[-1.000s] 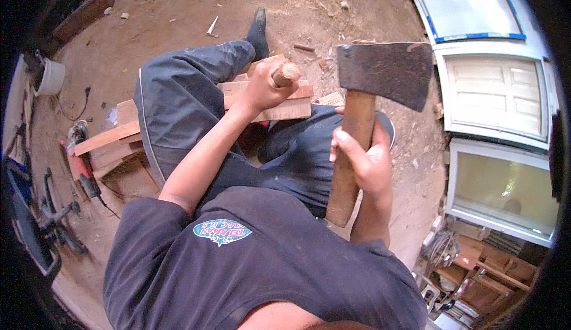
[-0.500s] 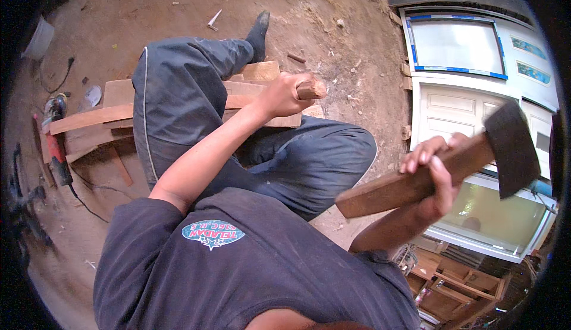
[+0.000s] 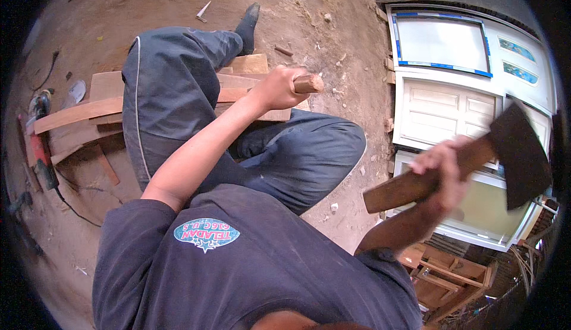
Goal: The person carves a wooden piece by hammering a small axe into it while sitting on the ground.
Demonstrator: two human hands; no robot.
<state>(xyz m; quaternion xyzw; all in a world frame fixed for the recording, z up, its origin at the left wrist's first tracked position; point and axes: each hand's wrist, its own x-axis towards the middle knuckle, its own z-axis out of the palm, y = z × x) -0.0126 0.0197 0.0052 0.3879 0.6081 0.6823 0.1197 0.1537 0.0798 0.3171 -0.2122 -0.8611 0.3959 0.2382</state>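
My left hand (image 3: 279, 89) grips a short wooden stick (image 3: 308, 83), its rough pale end facing up, over stacked boards (image 3: 244, 95) lying across my legs' area. My right hand (image 3: 443, 178), slightly blurred, is closed around the wooden handle of an axe (image 3: 520, 154) raised out to my right, with the dark broad head at the far end of the handle. A curved reddish board (image 3: 77, 116) extends leftward from under my bent left leg (image 3: 169, 80).
A red angle grinder (image 3: 40, 151) with a black cord lies at left beside wood offcuts (image 3: 107, 163). On the right stand white framed panels and doors (image 3: 446, 107); below them is an open wooden box-like frame (image 3: 452, 279). Small scraps litter the dirt floor (image 3: 309, 26).
The axe has swung from upright beside my legs out to the right, tilting over. My left hand with the stick has shifted slightly right since the earliest frame, and the view has turned.
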